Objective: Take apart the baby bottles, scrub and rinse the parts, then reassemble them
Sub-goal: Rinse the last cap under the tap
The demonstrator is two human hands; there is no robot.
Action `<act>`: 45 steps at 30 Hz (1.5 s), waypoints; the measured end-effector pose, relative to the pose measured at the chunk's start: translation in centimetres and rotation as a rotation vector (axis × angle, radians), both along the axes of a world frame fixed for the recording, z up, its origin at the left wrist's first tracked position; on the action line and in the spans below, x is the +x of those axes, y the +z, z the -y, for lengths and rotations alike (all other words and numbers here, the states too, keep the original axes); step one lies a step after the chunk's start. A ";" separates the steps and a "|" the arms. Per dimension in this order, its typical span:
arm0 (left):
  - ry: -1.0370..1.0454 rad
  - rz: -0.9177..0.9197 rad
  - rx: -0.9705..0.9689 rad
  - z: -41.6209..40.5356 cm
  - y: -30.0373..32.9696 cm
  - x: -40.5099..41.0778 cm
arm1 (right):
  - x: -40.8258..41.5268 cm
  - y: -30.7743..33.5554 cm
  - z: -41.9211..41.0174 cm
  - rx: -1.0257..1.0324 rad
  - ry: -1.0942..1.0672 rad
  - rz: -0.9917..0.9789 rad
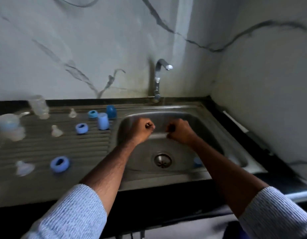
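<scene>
No text, label, brand, number or sign can be read anywhere in the head view. The bottle parts on the drainboard are too blurred to show any print or measuring marks.

Illumination is dim and cool overall. The marble wall [80,49] at upper left is the brightest zone; the right side and bottom of the frame fall into shadow. A small highlight shows on the faucet [162,66] tip. Bottle parts [9,126] at the left edge are blurred and smeared. Wide-angle distortion bends the counter edge [235,121] at right. The sink basin [166,144] shows soft, dull reflections.
</scene>
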State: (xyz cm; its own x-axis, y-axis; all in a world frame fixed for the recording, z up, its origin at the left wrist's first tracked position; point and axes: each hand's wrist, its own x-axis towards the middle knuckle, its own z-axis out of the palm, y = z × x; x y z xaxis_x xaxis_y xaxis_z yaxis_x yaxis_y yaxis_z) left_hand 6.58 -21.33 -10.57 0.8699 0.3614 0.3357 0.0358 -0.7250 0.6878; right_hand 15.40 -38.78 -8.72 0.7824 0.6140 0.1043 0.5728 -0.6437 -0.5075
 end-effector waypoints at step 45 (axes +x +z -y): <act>0.041 0.069 -0.500 -1.5 -6.6 11.9 | 8.6 -6.0 -8.6 0.574 -0.010 -0.370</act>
State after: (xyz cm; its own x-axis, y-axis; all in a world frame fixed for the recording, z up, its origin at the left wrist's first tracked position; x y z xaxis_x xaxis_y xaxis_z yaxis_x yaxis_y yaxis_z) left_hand 18.50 -19.80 -17.21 0.8335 0.5259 0.1691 -0.0005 -0.3054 0.9522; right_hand 24.04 -30.16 -14.75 0.8348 0.5335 0.1359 0.2914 -0.2187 -0.9313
